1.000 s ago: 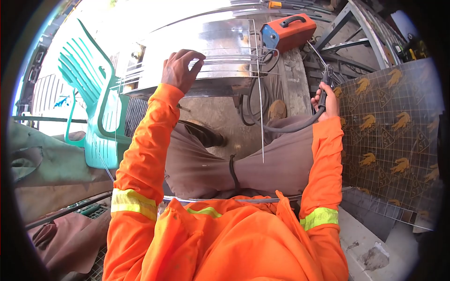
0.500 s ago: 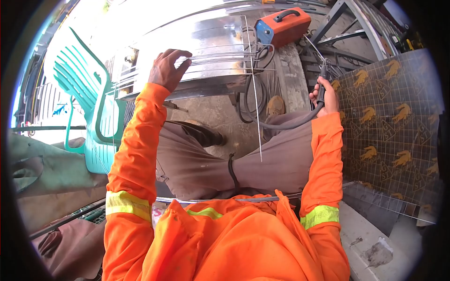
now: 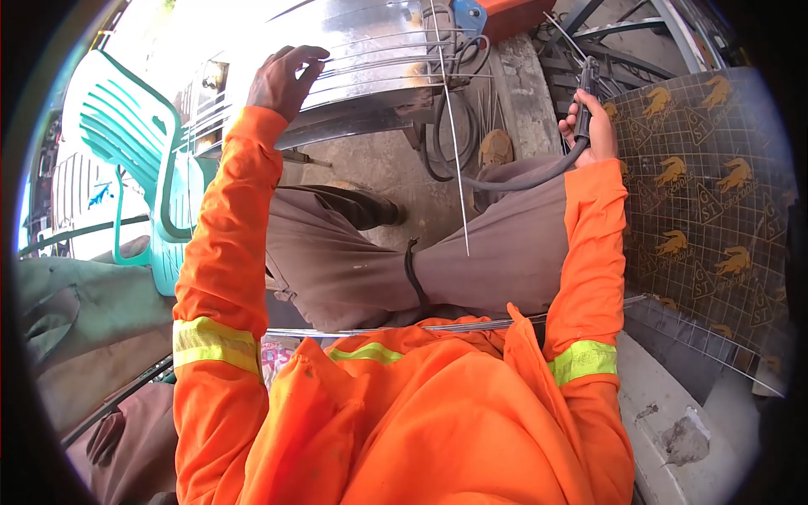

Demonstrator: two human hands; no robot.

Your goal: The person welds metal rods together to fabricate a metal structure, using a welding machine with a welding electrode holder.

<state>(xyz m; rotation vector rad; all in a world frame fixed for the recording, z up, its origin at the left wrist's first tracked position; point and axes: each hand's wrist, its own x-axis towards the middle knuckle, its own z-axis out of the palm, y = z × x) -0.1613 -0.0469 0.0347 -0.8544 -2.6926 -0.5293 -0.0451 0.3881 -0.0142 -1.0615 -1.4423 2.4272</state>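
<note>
My left hand [image 3: 283, 82] is over the left part of the metal work surface [image 3: 370, 21], beside several thin metal rods [image 3: 379, 61]. Its thumb and fingers curl toward each other, and whatever may be between them is too small to make out. On the right, my right hand [image 3: 592, 128] is wrapped round a dark welding electrode holder [image 3: 586, 99], from which a thick cable [image 3: 526, 180] curves over my leg. A thin rod extends up and left from the holder. Another long thin rod [image 3: 455, 143] crosses the surface's right end and hangs down between my legs.
An orange and blue machine [image 3: 505, 15] stands beyond the surface. The green plastic chair [image 3: 172, 168] is at the left. A dark patterned board [image 3: 707, 202] stands at the right, below a grey metal frame [image 3: 673, 34]. Thin rods [image 3: 387, 329] lie across my lap.
The view has shifted, so the surface and machine sit higher in it. Both hands keep much the same poses, the right still round the holder.
</note>
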